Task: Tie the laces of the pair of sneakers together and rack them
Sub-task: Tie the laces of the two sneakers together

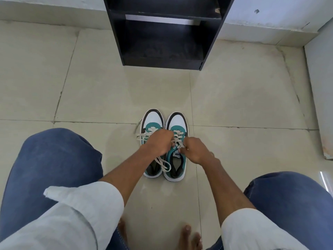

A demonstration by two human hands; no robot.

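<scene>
Down below, the pale tile floor (100, 91) fills most of the view. At the top stands a tall black shoe rack (162, 33) with open shelves, well apart from the shoes. Two knees in blue jeans (50, 165) sit on each side, with light rolled-up sleeves (86, 210) over them. Between the knees, two sneakers (177, 123) stand side by side on the floor, touching, with white toes pointing at the rack. The left hand (158, 143) is curled over the left sneaker, closed on its cream laces (163, 164). The right hand (195, 150) pinches the lace of the right sneaker. Both hands are close together.
</scene>
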